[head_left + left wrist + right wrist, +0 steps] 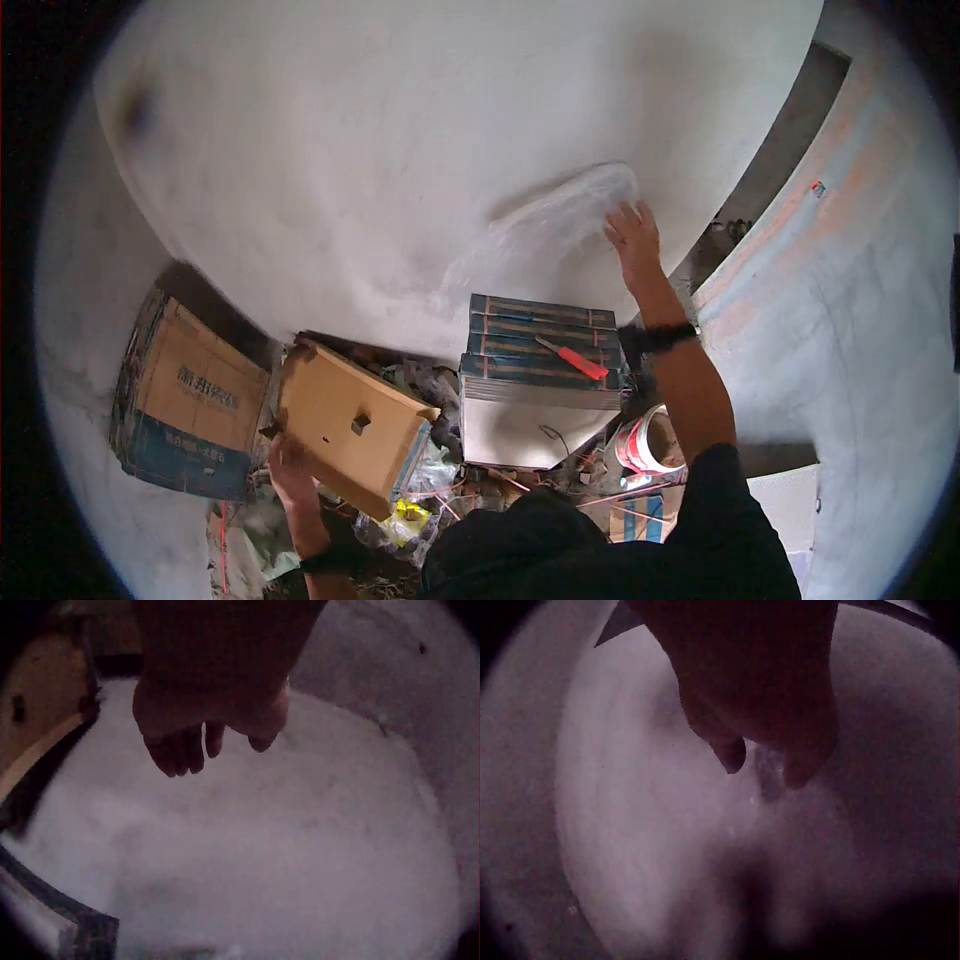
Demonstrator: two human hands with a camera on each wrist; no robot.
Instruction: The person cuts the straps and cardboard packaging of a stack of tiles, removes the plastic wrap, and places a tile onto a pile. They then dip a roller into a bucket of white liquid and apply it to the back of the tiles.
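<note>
My right hand (634, 245) is raised in front of the pale wall and holds a clear plastic sheet (565, 222) that streams out to the left. In the right wrist view some see-through plastic (769, 774) shows between the thumb and fingers. Down at the left, my left hand (291, 470) hangs beside the edge of an open, shallow cardboard box (330, 400). Its fingers (176, 754) are relaxed, with nothing in them in the left wrist view.
A stack of dark-edged boxes (545, 322) stands by the wall with a red-handled knife (583, 364) on top. To its right is a white-and-red bucket (640, 445). Printed cartons (195, 400) lean at the left. Crumpled plastic (432, 475) litters the floor.
</note>
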